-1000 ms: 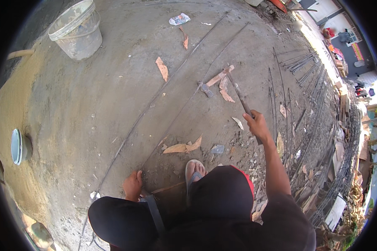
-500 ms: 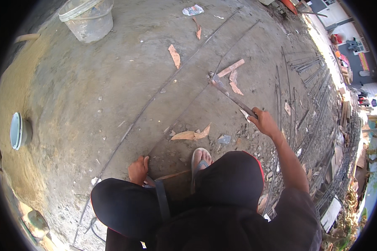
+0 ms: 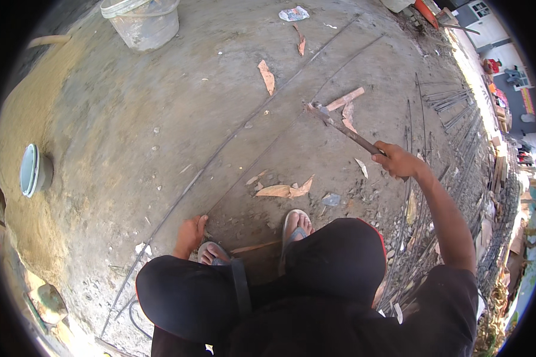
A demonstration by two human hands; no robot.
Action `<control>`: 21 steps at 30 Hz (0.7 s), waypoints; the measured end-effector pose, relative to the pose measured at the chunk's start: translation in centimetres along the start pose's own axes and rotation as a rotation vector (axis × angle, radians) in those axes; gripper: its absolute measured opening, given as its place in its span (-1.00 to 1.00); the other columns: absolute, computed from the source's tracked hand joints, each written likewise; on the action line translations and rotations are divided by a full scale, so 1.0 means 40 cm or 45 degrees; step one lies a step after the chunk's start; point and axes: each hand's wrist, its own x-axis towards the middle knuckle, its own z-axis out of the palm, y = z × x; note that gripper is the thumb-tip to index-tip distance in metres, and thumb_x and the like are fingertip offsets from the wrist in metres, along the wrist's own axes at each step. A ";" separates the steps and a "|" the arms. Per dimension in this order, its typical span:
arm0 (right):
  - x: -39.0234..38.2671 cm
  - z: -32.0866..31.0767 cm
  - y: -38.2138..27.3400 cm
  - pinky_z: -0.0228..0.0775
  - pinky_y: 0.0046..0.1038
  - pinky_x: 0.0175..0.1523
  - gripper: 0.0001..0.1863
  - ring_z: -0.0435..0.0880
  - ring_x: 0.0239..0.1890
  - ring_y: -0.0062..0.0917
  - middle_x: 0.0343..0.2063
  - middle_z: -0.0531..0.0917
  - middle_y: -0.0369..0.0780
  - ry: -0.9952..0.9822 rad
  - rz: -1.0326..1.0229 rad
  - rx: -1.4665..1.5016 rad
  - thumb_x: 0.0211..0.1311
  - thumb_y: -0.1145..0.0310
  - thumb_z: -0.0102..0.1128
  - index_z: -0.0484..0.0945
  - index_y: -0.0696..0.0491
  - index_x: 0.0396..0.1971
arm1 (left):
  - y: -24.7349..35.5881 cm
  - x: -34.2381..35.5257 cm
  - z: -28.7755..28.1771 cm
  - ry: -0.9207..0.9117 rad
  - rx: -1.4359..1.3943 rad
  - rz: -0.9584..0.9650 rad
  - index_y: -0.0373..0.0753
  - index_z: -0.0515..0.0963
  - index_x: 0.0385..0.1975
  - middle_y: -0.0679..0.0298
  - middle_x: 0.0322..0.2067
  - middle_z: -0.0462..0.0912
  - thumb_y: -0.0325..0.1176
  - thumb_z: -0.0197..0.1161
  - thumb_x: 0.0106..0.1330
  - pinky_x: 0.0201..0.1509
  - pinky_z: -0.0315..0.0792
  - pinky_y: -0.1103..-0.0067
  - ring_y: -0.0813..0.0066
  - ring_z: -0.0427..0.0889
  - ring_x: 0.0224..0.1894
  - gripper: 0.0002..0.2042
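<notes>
**Squatting on the concrete, hammer raised in your right hand**

Your right hand (image 3: 397,162) is out to your right with the fingers wrapped tight around the handle end of a hammer (image 3: 342,127). The handle slants up and to the left, and the head sits near the pale wood scraps (image 3: 346,102) — whether it touches the ground cannot be told. Your left hand (image 3: 189,234) rests low on the concrete floor (image 3: 161,125) just beside your left sandalled foot (image 3: 211,252); its fingers lie close together, pointing toward the long thin steel rod (image 3: 220,153) that runs diagonally across the floor. Whether they pinch the rod cannot be told.

A second rod (image 3: 262,156) lies just beside the first, roughly parallel. Your right foot (image 3: 296,224) sits near a torn brown scrap (image 3: 286,190). A grey bucket (image 3: 142,21) stands far off at the top — well apart from your hands. A round bowl (image 3: 33,171) lies at the left edge. Bundled rods (image 3: 441,196) lie to your right, past the forearm.
</notes>
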 end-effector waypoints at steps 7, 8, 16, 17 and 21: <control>0.009 -0.168 -0.104 0.27 -0.48 -0.67 -0.52 0.47 -0.72 -0.63 -0.59 0.54 -0.30 -0.326 0.225 0.391 0.55 -0.05 0.11 0.54 0.09 0.09 | 0.022 -0.011 0.011 0.045 0.132 0.002 -0.33 0.60 -0.42 -0.21 -0.49 0.61 -0.09 0.16 0.55 -0.32 0.42 0.00 -0.34 0.62 -0.37 -0.59; 0.011 -0.180 -0.116 0.26 -0.49 -0.67 -0.51 0.46 -0.72 -0.64 -0.60 0.53 -0.31 -0.346 0.299 0.438 0.54 -0.06 0.12 0.55 0.09 0.09 | 0.024 -0.014 0.020 0.010 0.149 -0.028 -0.32 0.60 -0.42 -0.21 -0.48 0.62 -0.09 0.16 0.55 -0.31 0.44 -0.01 -0.34 0.62 -0.36 -0.59; 0.004 -0.106 -0.192 0.17 -0.59 -0.70 -0.65 0.40 -0.73 -0.72 -0.59 0.53 -0.38 -0.254 0.350 0.544 0.48 0.09 0.18 0.61 0.09 -0.03 | -0.021 -0.015 0.006 -0.085 -0.039 -0.063 -0.34 0.61 -0.39 -0.22 -0.47 0.62 -0.12 0.14 0.56 -0.25 0.44 -0.01 -0.36 0.62 -0.33 -0.61; 0.009 -0.102 -0.199 0.16 -0.60 -0.71 -0.66 0.40 -0.73 -0.72 -0.59 0.53 -0.39 -0.269 0.374 0.566 0.47 0.11 0.19 0.61 0.08 -0.04 | -0.023 -0.020 -0.005 -0.123 -0.027 -0.083 -0.35 0.61 -0.38 -0.23 -0.46 0.63 -0.12 0.13 0.57 -0.25 0.44 -0.01 -0.36 0.62 -0.32 -0.61; 0.021 -0.131 -0.232 0.12 -0.61 -0.74 -0.65 0.37 -0.76 -0.75 -0.57 0.56 -0.32 -0.303 0.357 0.709 0.50 0.18 0.21 0.57 0.16 0.03 | -0.004 -0.027 -0.037 -0.203 0.208 -0.177 -0.33 0.65 -0.36 -0.19 -0.44 0.66 -0.11 0.12 0.57 -0.22 0.49 0.00 -0.33 0.65 -0.30 -0.61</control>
